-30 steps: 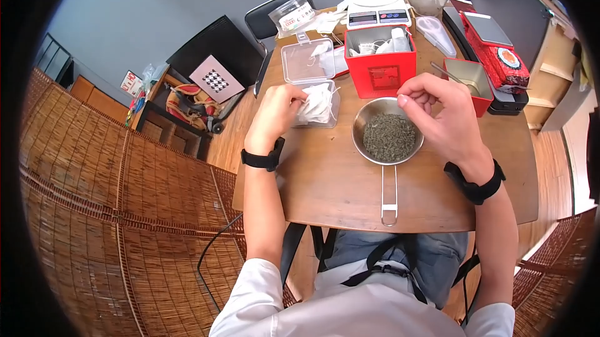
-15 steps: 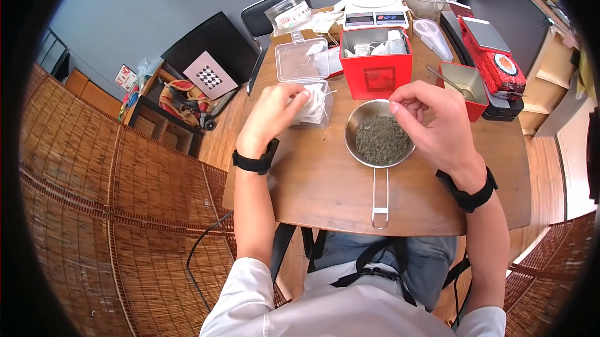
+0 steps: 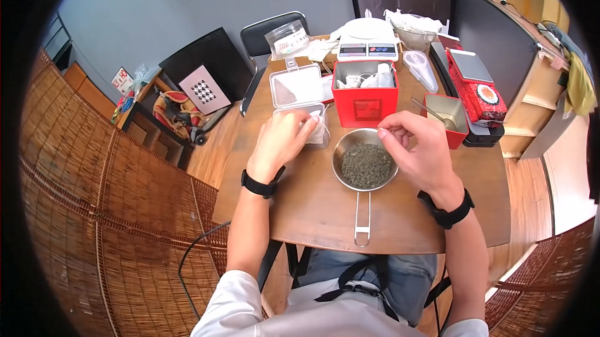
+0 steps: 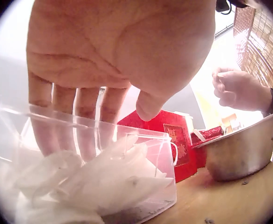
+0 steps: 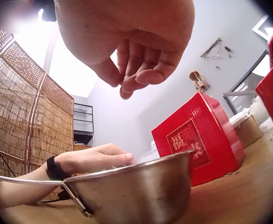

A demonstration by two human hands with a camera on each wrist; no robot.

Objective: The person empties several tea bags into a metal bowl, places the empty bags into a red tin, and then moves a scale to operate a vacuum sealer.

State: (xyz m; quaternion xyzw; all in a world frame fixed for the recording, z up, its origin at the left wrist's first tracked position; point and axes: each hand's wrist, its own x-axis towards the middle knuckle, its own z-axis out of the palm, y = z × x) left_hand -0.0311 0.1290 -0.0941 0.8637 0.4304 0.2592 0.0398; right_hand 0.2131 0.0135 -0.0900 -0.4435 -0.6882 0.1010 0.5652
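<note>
My left hand (image 3: 281, 140) reaches over a clear plastic box (image 4: 170, 196), its fingers (image 4: 87, 116) extended down into it among thin white bags (image 4: 113, 182) with strings. The thumb stands apart from them. My right hand (image 3: 419, 149) hovers above the right rim of a steel pan (image 3: 338, 160), fingers loosely curled and thumb near the index fingertip, with nothing visible between them. Dried, dark green crumbled leaves (image 3: 365, 167) fill the pan's bottom. Its wire handle (image 3: 362, 218) points towards my body. In the right wrist view the pan (image 5: 136, 191) sits below the hand.
Behind the pan stands a red square tin (image 3: 365, 109) with white packets inside. To the right are another red tin (image 3: 455, 127) holding a spoon and a red packet (image 3: 490, 102). A white scale (image 3: 367, 49) and a bowl (image 3: 415, 38) sit at the back. The box's lid (image 3: 297, 87) lies open.
My left hand has shifted forward over the box, its fingers now lower among the bags. The right hand stays above the pan rim. The head view has tilted up, so the table appears lower.
</note>
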